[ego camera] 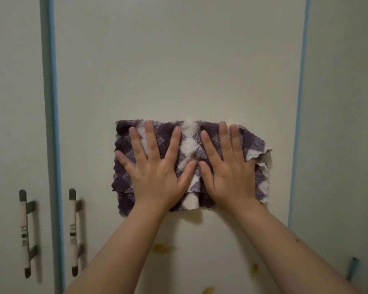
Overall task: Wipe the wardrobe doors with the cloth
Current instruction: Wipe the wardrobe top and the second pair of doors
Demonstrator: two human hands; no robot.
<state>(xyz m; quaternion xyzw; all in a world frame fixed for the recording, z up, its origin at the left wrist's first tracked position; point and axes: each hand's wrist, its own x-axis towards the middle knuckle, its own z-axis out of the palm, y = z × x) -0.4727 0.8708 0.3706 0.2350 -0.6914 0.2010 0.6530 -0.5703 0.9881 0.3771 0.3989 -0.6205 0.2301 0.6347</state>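
- Now the cloth (188, 141) lies flat against the middle wardrobe door (179, 60), pinned under both palms. Its long axis runs side to side.
- The left grip (157, 172) has its fingers spread wide and straight and presses the cloth's left half. It pinches nothing.
- The right grip (229, 172) is also flat, with its fingers straighter and closer together, on the right half. The two thumbs almost meet at the cloth's middle.
- Beyond the right grip the cloth's end is rumpled and a corner is turned over, showing a pale underside. Whether the little finger is tucked under that fold, I cannot tell.
- The cloth looks thick and fleecy, checked in purple and white, with a wavy edge. The door is smooth, pale and flat, edged by a blue strip (302, 102) on the right.
- Yellow-brown marks (162, 248) sit on the door below the grip, between the forearms. A downward stroke would likely reach them, and neither hand is clearly nearer.
- Two bar handles (72, 232) stand down and to the left of the left grip, well apart from the cloth.
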